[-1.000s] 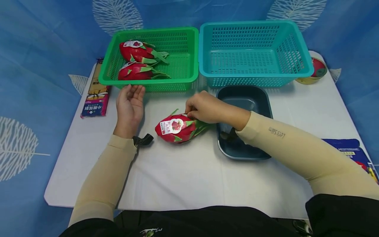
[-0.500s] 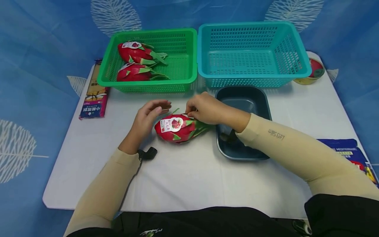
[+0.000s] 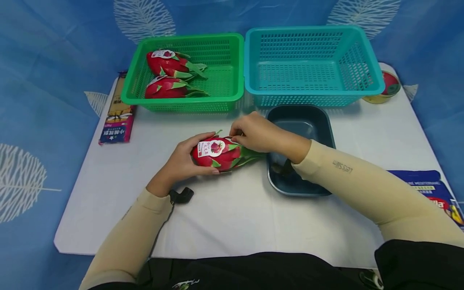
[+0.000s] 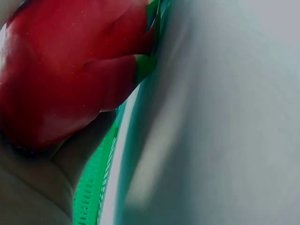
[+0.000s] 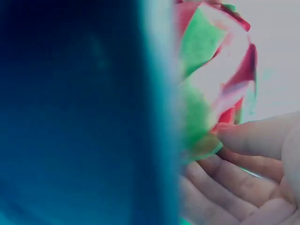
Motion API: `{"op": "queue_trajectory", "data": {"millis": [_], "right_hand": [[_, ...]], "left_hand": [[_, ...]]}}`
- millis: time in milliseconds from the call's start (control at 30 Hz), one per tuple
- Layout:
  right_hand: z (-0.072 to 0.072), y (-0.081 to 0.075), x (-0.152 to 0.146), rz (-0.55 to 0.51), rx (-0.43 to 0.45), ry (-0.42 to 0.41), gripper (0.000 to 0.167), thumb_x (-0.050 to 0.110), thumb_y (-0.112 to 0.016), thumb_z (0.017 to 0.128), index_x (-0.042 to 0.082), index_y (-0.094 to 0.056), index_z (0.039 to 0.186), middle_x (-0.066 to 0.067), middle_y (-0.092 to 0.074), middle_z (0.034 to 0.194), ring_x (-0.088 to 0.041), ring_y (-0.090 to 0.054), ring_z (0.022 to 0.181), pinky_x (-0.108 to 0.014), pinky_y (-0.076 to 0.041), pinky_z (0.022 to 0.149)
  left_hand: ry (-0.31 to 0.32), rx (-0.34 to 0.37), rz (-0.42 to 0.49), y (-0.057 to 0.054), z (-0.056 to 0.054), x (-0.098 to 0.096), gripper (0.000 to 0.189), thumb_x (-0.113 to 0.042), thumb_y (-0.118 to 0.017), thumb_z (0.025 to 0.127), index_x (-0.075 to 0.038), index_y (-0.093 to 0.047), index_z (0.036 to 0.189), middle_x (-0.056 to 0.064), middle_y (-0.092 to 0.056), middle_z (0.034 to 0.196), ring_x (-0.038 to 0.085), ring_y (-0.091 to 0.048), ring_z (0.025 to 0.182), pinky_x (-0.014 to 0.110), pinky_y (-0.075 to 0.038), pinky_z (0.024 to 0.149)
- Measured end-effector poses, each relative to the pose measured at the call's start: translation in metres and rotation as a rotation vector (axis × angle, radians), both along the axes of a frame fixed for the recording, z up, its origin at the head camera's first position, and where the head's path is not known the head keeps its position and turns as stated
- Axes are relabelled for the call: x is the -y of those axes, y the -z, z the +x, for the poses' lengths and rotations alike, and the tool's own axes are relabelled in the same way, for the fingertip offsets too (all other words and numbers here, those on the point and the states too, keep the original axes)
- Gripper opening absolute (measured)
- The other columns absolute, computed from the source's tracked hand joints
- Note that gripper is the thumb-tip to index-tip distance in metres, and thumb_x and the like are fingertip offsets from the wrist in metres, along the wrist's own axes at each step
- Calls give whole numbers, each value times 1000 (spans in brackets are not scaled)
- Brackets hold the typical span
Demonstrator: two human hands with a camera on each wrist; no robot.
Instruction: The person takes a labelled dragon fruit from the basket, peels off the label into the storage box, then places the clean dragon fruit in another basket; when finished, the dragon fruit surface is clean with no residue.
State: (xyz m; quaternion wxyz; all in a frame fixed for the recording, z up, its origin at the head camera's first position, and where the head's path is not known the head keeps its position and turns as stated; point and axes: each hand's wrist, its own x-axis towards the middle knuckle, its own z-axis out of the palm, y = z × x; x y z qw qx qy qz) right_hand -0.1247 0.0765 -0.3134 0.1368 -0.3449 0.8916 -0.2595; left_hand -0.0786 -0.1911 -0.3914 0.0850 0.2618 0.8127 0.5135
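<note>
A red dragon fruit point(image 3: 225, 156) with green scales and a white sticker lies on its side on the white table. My left hand point(image 3: 183, 160) grips its blunt left end, thumb along the near side and fingers over the far side. In the left wrist view the fruit point(image 4: 70, 70) rests against that palm. My right hand point(image 3: 256, 131) pinches a scale on the fruit's far upper side. The right wrist view shows the thumb and fingers point(image 5: 253, 138) of that hand at a green-tipped scale, with the fruit point(image 5: 204, 42) partly hidden by a blue edge.
A dark blue tray point(image 3: 271, 183) sits under my right wrist. Behind stand a green basket point(image 3: 224, 86) with two more dragon fruits point(image 3: 168, 87) and a turquoise basket point(image 3: 297, 76). Packets lie left point(image 3: 117, 117) and right point(image 3: 431, 189); a round tin point(image 3: 389, 86) is far right.
My left hand has come from in front of the green basket, palm up, down and right to the dragon fruit and now grips it. The right hand has kept its pinch.
</note>
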Motion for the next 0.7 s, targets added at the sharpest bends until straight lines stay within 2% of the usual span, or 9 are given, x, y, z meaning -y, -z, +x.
{"op": "queue_trajectory", "data": {"millis": [200,267,333,500,600,700], "right_hand": [[5,-16,1,-86,-91,10,18,13,-72,102,4,-81,115,-6,-78,108,-20,-72,100,-38,-57,91],[7,-22,3,-101,-101,1,18,13,-73,101,4,-81,115,-6,-78,108,-20,-72,102,-38,-55,94],[9,-25,6,-95,-101,-25,18,14,-73,101,4,-81,114,-5,-78,107,-19,-71,101,-38,-55,93],[16,-24,15,-35,-82,-79,19,17,-75,100,4,-81,112,-5,-77,107,-20,-69,99,-38,-54,92],[20,-23,18,-10,-81,-73,18,18,-76,99,5,-81,111,-5,-77,106,-21,-69,98,-41,-51,98],[22,-22,19,-13,-78,-53,17,19,-77,99,5,-82,108,-3,-77,102,-20,-68,94,-41,-50,97]], "left_hand": [[-8,-79,23,3,0,0,95,-11,-101,70,-9,-55,153,9,-57,148,25,-54,131,46,-56,98],[-4,-98,37,4,0,0,95,-10,-101,70,-9,-55,153,9,-58,147,24,-54,131,45,-56,98],[1,-109,52,4,0,0,95,-8,-101,69,-8,-56,152,9,-58,147,24,-55,130,43,-56,97],[12,-125,77,6,0,0,96,-7,-102,67,-6,-56,151,10,-60,145,25,-57,128,37,-56,97],[15,-139,84,7,-1,0,95,-7,-103,66,-6,-58,150,9,-61,144,25,-58,126,35,-56,97],[20,-149,92,8,-2,-1,96,-7,-103,65,-6,-58,150,9,-62,143,25,-59,126,35,-56,96]]}}
